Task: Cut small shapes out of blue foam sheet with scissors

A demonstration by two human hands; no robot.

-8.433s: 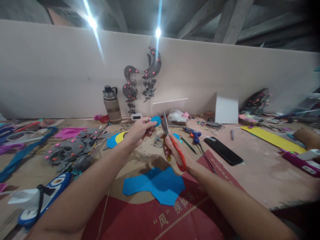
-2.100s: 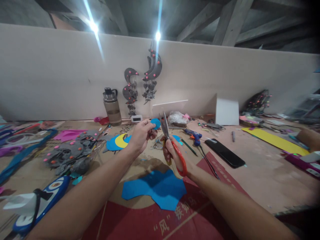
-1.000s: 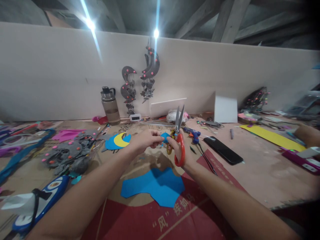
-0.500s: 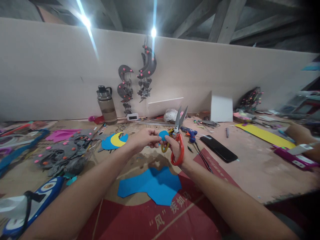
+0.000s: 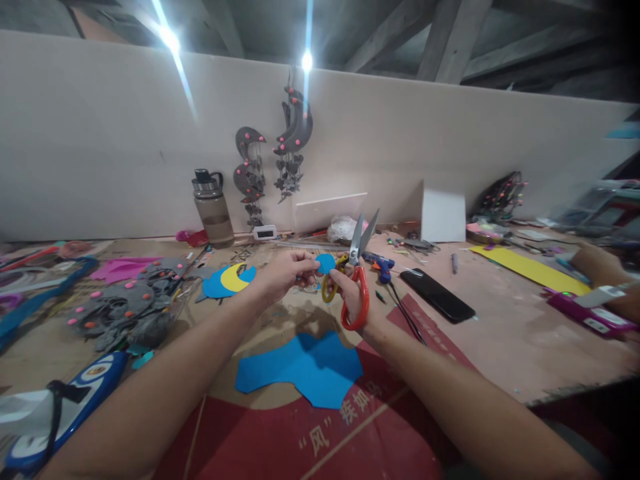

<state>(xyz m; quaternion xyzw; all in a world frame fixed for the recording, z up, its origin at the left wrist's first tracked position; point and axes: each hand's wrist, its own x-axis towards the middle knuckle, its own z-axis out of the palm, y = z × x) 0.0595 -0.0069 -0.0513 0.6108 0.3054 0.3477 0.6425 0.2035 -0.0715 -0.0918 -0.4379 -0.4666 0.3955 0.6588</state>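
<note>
My left hand (image 5: 295, 272) pinches the left edge of a small round blue piece (image 5: 326, 264). Its right side meets the fingertips of my right hand (image 5: 349, 290), which carries red-handled scissors (image 5: 359, 299) with the blades apart and pointing up. A yellow-handled tool (image 5: 329, 287) is also in my right hand; its far end is partly hidden by the fingers. Below the hands a large blue sheet (image 5: 305, 368) with cut, curved edges lies flat. Left of my left hand lies a yellow crescent (image 5: 235, 279) on a blue shape (image 5: 213, 285).
Behind stand a bottle (image 5: 213, 210) and a small white clock (image 5: 265, 233). Right are a blue glue gun (image 5: 384, 267), a black phone (image 5: 437, 295), a yellow strip (image 5: 530, 270) and another person's hand (image 5: 603, 270). Grey felt pieces (image 5: 125, 303) lie left.
The round blue piece has turned to face me more and risen slightly. My left fingers have shifted to its edge, and the scissor blades have opened a little wider.
</note>
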